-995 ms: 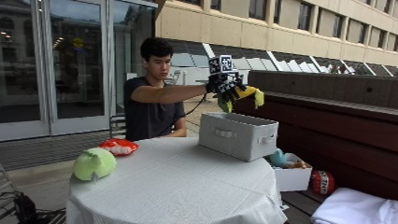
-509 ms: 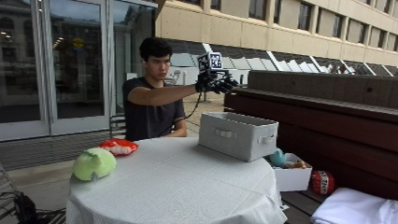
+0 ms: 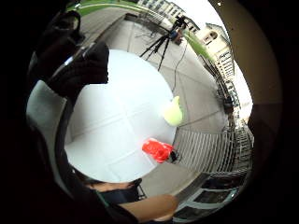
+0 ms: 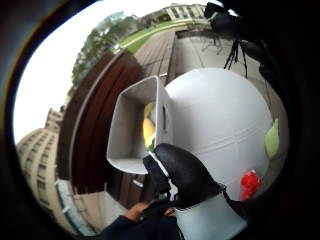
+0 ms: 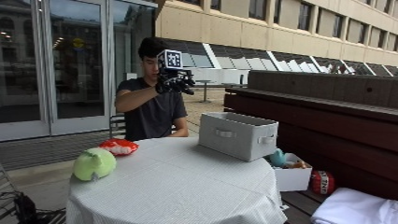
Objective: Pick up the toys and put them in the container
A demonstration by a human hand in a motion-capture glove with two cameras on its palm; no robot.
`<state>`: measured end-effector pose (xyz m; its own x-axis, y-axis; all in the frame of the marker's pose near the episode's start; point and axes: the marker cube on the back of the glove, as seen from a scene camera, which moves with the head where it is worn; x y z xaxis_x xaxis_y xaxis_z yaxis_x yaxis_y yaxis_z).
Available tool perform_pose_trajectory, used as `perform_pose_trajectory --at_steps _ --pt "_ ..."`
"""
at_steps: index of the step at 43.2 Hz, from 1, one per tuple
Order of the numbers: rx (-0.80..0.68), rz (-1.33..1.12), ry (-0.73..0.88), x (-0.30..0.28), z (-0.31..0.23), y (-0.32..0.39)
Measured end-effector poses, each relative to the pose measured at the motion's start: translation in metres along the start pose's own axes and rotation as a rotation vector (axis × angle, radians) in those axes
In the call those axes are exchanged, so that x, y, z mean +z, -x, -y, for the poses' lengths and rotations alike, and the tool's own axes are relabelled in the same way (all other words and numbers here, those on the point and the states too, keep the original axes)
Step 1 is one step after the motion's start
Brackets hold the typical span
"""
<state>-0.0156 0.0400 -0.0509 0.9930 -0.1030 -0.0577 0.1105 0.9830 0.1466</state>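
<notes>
My gloved right hand (image 5: pixel 174 82) is raised at face height, behind the table and left of the grey fabric container (image 5: pixel 239 135). Its fingers are relaxed and hold nothing. A yellow toy (image 4: pixel 148 129) lies inside the container (image 4: pixel 131 125), seen in the thumb side palm view. A green plush toy (image 5: pixel 95 164) sits near the table's left edge. A red toy (image 5: pixel 119 146) lies just behind it. Both toys also show in the palm views, green (image 3: pixel 173 111) and red (image 3: pixel 159 150), far below the hand.
The round table (image 5: pixel 187 186) has a white cloth. A wooden bench (image 5: pixel 323 116) runs along the right, with a white box of other toys (image 5: pixel 289 173) and a red ball (image 5: pixel 322 182) below it. A tripod (image 3: pixel 161 42) stands on the pavement beyond.
One second ago the hand held a yellow toy above the container. It has let the toy go and drawn back left toward the person, empty.
</notes>
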Motion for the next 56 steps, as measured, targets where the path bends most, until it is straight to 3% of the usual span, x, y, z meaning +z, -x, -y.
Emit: perform_pose_trajectory --at_steps 11,17,22,25,30,34,39,43,48,53,56 --pt "0.072 -0.060 0.016 0.022 -0.059 -0.079" --pt "0.293 -0.054 0.233 0.037 -0.105 -0.100" --pt "0.168 -0.059 0.152 0.073 -0.126 -0.141" --pt "0.211 -0.075 0.123 0.093 -0.131 -0.159" --pt "0.287 -0.052 0.263 0.111 -0.160 -0.178" --pt "0.369 -0.051 0.139 0.135 -0.156 -0.192" --pt "0.218 -0.031 0.085 0.156 -0.155 -0.211" --pt "0.257 -0.019 0.190 0.171 -0.171 -0.218" --pt "0.286 0.008 0.084 0.197 -0.171 -0.226" --pt "0.223 0.058 0.301 0.201 -0.197 -0.227" --pt "0.235 0.039 0.316 0.208 -0.207 -0.229"
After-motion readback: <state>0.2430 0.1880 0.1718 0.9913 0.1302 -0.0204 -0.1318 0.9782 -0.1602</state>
